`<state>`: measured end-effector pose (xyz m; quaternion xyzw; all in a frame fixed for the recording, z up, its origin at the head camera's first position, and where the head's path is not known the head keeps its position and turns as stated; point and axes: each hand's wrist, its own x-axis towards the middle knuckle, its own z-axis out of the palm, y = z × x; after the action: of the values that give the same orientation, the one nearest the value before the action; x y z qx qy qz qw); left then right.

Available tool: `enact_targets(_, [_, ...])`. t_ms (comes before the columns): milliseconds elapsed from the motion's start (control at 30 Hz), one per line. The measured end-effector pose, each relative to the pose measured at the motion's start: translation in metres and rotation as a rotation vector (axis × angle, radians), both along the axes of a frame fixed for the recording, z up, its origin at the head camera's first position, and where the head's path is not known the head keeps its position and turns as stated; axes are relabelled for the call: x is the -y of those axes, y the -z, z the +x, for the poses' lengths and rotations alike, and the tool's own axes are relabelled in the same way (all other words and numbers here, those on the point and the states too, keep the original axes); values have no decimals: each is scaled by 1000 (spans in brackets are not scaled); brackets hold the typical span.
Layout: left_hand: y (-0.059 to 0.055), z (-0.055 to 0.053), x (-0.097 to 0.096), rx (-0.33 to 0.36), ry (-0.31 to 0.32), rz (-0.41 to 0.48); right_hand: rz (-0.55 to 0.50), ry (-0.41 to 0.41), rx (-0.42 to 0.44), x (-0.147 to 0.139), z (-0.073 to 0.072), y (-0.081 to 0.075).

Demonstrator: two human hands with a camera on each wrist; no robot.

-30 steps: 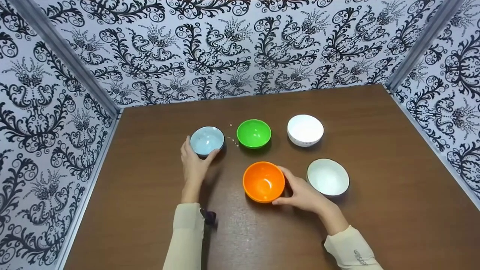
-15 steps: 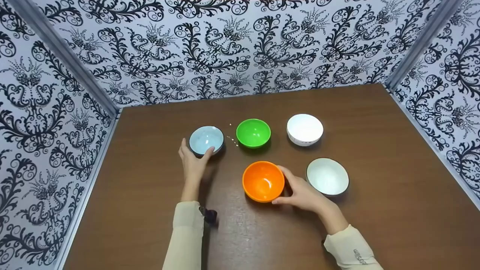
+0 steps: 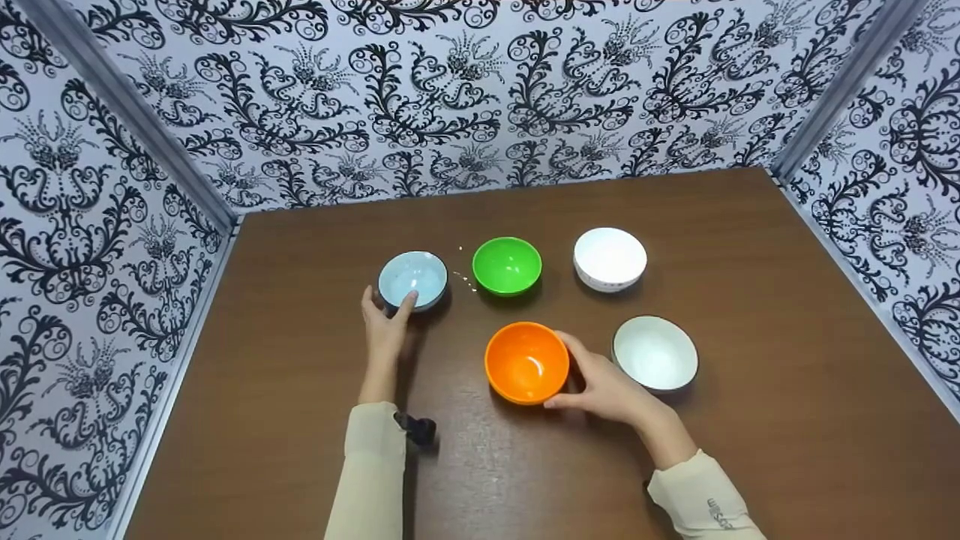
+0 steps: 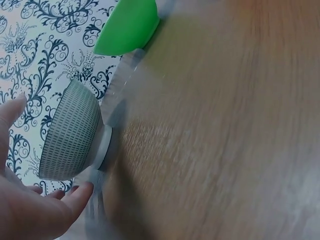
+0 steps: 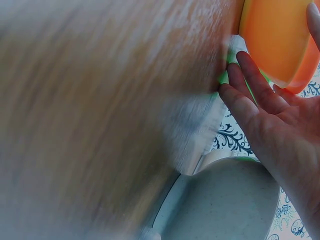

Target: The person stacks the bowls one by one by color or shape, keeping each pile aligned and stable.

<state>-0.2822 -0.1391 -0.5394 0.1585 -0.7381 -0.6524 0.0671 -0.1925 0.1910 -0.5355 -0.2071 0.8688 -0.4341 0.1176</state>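
My left hand [image 3: 385, 335] is beside the light blue bowl [image 3: 420, 271], which stands upright on the table at the left. In the left wrist view that bowl's patterned outside [image 4: 72, 132] and foot show, with a gap between it and the loosely bent fingers [image 4: 79, 200]. At the middle front is an orange bowl [image 3: 527, 363]. My right hand [image 3: 611, 390] holds it at its right side, thumb near the front and fingers behind. The right wrist view shows the fingers [image 5: 260, 90] low along the orange bowl's wall [image 5: 277, 40].
A green bowl [image 3: 508, 266] stands behind the orange one, and a white bowl [image 3: 610, 259] is at the back right. A whitish bowl with a dark rim [image 3: 655, 354] sits close by the right hand. Small pale bits [image 3: 465, 280] lie on the brown table [image 3: 300, 420]. Patterned walls enclose it.
My left hand has let go of the light blue bowl and drawn back slightly toward the front, thumb sliding left along the rim. The right hand and orange bowl have stayed put.
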Motion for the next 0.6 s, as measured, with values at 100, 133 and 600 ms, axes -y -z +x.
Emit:
enact_targets(100, [-1,-1,0,19,6,134,-1,1,0,0,0,0])
enact_targets(133, [-2,-2,0,26,5,180,-1,1,1,0,0,0])
enact_targets(600, [4,-4,0,48,-31,526,-9,3,11,0,0,1])
